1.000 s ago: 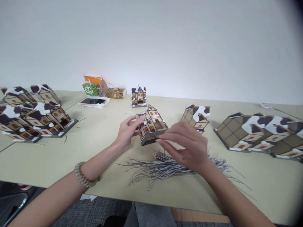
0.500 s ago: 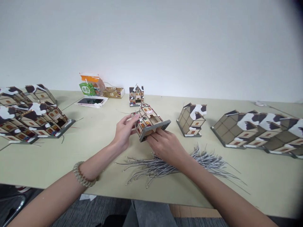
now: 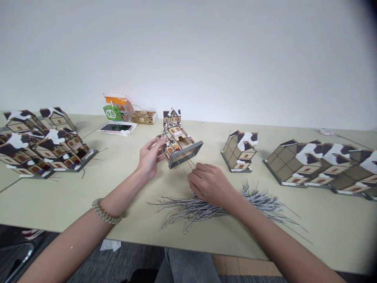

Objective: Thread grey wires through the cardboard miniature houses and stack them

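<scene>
My left hand [image 3: 151, 159] grips a small model house [image 3: 176, 143] by its side, above the table. The house is tilted, its grey-rimmed base turned toward me. Thin wires [image 3: 185, 158], some reddish and some grey, run out from under the base. My right hand [image 3: 207, 182] is closed, fingertips pinched on the ends of these wires just below and right of the house. Under the right hand lies a loose bundle of grey wires [image 3: 203, 210] on the table. Behind the held house stands another small house [image 3: 172, 115], partly covered by it.
Several snow-roofed model houses [image 3: 59, 147] crowd the table's left side. One house [image 3: 240, 151] stands right of centre, and a row of several [image 3: 309, 163] is at the far right. At the back are a phone [image 3: 116, 127], a green packet [image 3: 112, 113] and a patterned box [image 3: 144, 117].
My right hand has come out from the underside of the house, moving down, and wires now stretch between them. The held house has shifted slightly left.
</scene>
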`<state>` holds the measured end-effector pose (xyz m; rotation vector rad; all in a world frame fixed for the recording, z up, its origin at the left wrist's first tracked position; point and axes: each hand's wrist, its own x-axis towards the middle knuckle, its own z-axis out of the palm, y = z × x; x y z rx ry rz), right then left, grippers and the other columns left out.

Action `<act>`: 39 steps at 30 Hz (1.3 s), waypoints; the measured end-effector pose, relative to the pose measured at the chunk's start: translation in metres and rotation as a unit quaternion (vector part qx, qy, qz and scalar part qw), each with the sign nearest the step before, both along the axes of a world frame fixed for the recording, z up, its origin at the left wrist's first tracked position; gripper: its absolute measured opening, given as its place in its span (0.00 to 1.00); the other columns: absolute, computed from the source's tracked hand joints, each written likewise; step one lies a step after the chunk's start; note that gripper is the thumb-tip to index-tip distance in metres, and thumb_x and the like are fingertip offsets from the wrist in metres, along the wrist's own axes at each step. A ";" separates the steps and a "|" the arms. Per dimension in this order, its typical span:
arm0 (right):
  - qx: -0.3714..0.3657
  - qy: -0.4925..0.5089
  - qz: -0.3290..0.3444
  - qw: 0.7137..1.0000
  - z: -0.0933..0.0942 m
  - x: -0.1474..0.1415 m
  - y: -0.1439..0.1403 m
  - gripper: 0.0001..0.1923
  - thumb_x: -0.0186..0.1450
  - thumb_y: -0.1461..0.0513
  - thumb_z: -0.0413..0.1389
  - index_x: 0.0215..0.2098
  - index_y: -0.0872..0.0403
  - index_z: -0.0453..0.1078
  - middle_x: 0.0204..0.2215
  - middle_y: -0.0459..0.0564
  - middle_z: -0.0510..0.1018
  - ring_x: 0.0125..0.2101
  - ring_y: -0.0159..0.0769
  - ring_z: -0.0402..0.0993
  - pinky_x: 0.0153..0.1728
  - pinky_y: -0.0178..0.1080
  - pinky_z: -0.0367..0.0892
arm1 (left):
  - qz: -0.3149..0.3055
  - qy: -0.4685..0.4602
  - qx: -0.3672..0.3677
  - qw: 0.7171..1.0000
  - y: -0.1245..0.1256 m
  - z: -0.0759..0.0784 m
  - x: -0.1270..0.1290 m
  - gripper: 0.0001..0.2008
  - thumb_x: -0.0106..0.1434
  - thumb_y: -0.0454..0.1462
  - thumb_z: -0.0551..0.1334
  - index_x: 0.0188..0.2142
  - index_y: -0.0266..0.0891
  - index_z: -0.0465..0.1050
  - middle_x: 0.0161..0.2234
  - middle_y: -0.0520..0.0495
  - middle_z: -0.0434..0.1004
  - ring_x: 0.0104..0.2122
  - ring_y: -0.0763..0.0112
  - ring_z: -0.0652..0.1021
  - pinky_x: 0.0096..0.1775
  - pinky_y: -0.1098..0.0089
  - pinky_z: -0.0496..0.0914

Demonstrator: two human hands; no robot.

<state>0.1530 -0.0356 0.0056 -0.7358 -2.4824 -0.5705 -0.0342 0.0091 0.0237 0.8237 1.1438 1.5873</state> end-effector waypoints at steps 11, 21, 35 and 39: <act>-0.070 -0.023 0.031 0.997 0.000 0.002 -0.003 0.11 0.63 0.67 0.50 0.23 0.56 0.67 0.19 0.47 0.72 0.24 0.32 0.62 0.27 0.37 0.50 | 0.015 -0.009 0.006 1.000 0.012 -0.003 -0.013 0.21 0.40 0.43 0.72 0.34 0.37 0.76 0.34 0.47 0.76 0.25 0.76 0.73 0.24 0.76 0.68; -0.094 0.030 0.063 0.993 0.003 0.003 -0.004 0.11 0.60 0.69 0.49 0.20 0.55 0.65 0.17 0.46 0.71 0.22 0.30 0.59 0.26 0.34 0.52 | 0.000 -0.009 -0.003 1.000 0.015 -0.007 -0.015 0.20 0.42 0.41 0.72 0.35 0.36 0.75 0.34 0.48 0.77 0.26 0.75 0.75 0.28 0.74 0.71; -0.198 -0.112 -0.026 0.973 0.000 0.001 -0.001 0.09 0.59 0.69 0.50 0.24 0.57 0.70 0.21 0.49 0.75 0.26 0.33 0.68 0.26 0.36 0.51 | -0.053 -0.061 -0.011 0.997 0.010 0.007 -0.016 0.10 0.52 0.37 0.67 0.35 0.37 0.76 0.30 0.50 0.79 0.24 0.75 0.77 0.26 0.77 0.71; -0.178 -0.120 -0.024 0.976 -0.002 0.002 0.000 0.09 0.60 0.68 0.51 0.24 0.57 0.70 0.22 0.49 0.75 0.27 0.33 0.68 0.28 0.36 0.52 | -0.066 -0.072 -0.021 0.995 0.007 0.014 -0.016 0.08 0.52 0.35 0.67 0.35 0.37 0.77 0.29 0.51 0.79 0.25 0.76 0.77 0.26 0.77 0.72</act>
